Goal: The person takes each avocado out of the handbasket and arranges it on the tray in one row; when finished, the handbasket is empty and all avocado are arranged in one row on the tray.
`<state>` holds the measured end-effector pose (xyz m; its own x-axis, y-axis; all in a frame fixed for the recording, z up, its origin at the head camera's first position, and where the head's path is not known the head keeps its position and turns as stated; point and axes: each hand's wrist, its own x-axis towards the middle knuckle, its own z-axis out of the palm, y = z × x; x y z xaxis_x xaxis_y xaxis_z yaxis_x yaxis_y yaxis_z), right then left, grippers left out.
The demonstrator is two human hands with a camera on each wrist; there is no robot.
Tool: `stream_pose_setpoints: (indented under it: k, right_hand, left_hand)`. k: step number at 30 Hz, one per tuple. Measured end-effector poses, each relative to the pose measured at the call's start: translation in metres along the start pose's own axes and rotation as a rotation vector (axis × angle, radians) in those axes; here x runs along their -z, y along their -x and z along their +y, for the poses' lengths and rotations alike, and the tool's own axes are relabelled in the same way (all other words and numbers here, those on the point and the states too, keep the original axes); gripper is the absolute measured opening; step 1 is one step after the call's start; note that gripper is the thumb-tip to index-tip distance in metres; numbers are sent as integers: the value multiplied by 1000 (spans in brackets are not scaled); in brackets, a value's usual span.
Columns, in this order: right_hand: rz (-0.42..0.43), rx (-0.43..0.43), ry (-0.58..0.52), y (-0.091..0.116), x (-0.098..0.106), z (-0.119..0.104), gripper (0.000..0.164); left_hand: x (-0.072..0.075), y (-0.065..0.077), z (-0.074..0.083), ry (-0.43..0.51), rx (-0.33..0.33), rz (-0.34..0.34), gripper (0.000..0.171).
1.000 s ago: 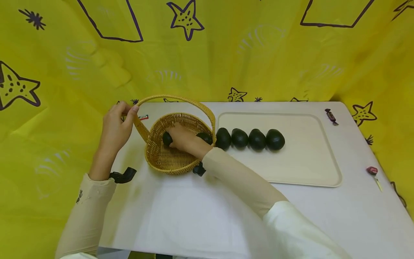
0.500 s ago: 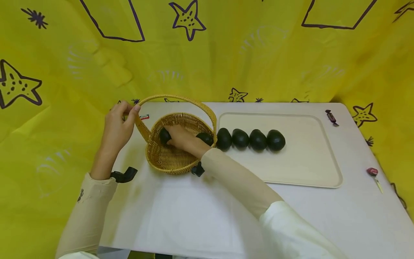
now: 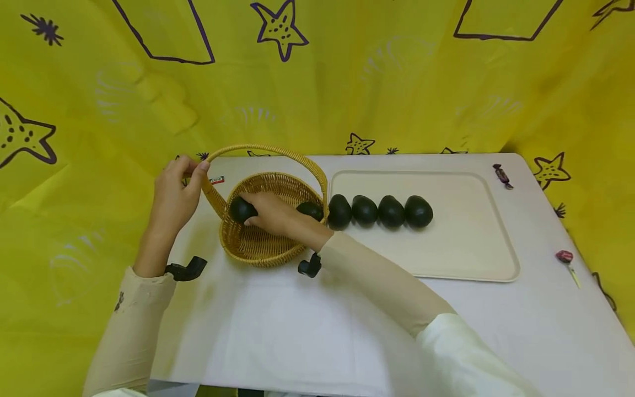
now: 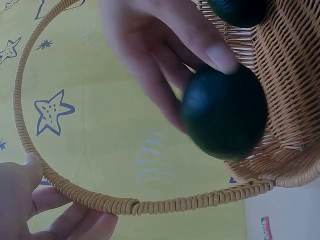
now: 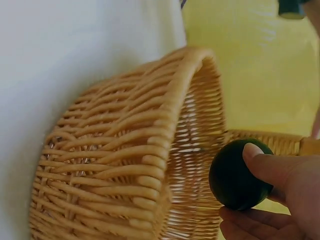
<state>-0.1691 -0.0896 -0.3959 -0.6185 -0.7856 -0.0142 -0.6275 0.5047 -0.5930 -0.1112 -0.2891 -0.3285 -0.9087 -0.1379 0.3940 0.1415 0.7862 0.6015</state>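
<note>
A wicker basket (image 3: 260, 259) with a tall arched handle stands on the left of the table. My left hand (image 3: 176, 193) holds the left side of the handle, thumb and fingers around it in the left wrist view. Over the basket's left part, my right hand (image 3: 278, 215) grips a dark green avocado (image 3: 242, 210). In the right wrist view that avocado (image 5: 240, 175) sits between thumb and fingers, above the basket bottom. Another avocado (image 3: 310, 209) lies at the basket's right side, partly hidden by the right forearm.
Right of the basket lies a cream tray (image 3: 461, 237) with several avocados (image 3: 391, 212) in a row along its left half. A wrapped candy (image 3: 503, 176) and a lollipop (image 3: 564, 257) lie at the table's right. A small wrapper (image 3: 216, 180) is behind the handle.
The right hand has moved left and up with the avocado, which now shows more fully near the basket's left rim. The left hand keeps its hold on the handle.
</note>
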Motion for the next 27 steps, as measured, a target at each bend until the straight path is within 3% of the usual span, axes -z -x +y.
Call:
stream_pose_setpoints:
  k: [8,14,19,27]
  right_hand:
    - [22,45,-57,47,16,-5,72]
    - [30,93,-39,92,32,-11,72]
    - [23,78,-88,134,38,-12,73]
    - [94,75,-123,197,52,6,71]
  left_hand:
    - [-2,2,0,11,-3,-10,41]
    - [1,1,2,1,14,-22,42]
    - [1,2,1,1,13,-24,42]
    - [1,2,0,-10,2,-20,42]
